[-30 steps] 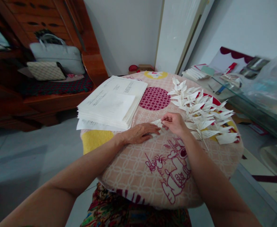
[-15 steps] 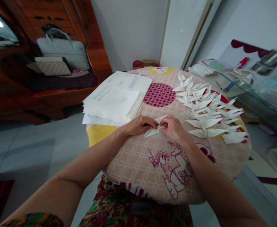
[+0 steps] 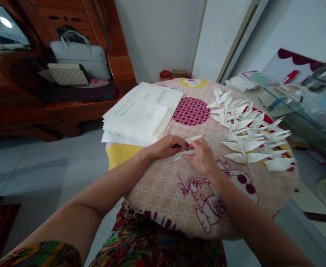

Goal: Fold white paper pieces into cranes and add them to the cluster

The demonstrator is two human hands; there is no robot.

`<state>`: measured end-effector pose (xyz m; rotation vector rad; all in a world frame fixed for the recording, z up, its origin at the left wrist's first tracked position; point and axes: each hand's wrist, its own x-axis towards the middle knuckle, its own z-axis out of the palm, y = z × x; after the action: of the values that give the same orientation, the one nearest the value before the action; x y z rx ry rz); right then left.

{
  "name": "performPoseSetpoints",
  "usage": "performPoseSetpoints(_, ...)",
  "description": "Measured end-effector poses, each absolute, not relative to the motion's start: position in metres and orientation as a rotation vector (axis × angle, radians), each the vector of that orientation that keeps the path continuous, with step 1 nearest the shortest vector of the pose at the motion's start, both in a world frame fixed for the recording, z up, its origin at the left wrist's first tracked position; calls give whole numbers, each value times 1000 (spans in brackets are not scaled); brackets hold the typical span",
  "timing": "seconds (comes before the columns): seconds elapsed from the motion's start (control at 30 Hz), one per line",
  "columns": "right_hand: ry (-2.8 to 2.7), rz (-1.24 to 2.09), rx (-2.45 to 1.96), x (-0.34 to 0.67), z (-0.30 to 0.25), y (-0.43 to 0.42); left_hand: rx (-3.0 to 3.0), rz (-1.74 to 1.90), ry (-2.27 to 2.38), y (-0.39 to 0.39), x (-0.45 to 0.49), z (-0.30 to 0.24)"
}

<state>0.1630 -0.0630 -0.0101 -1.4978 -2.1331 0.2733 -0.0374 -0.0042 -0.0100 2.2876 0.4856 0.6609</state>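
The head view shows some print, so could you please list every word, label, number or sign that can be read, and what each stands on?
Nothing reads clearly.
Paper stack: printed lines, too small.
Tablecloth: maroon lettering, too blurred.
Folded pieces at right: faint marks, too small.
Paper between left hand and right hand: no legible text.

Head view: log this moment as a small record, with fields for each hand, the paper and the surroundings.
Left hand: fingers on the folded paper; exact grip partly hidden
Right hand: thumb and fingers pinching the same paper
Surface: round table with a patterned cloth
Left of hands: stack of printed sheets, smaller sheets on top
Right of hands: cluster of pointed folded pieces
Background: grey bag on a wooden seat
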Motion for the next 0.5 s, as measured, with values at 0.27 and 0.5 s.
performPoseSetpoints(0.27, -2305, 386, -1255, 183, -7, -49, 2339, 651, 687, -16, -51, -8)
performPoseSetpoints(0.5, -2408, 355, -1183, 192, -6, -46, 2347, 685, 696, -31, -59, -5)
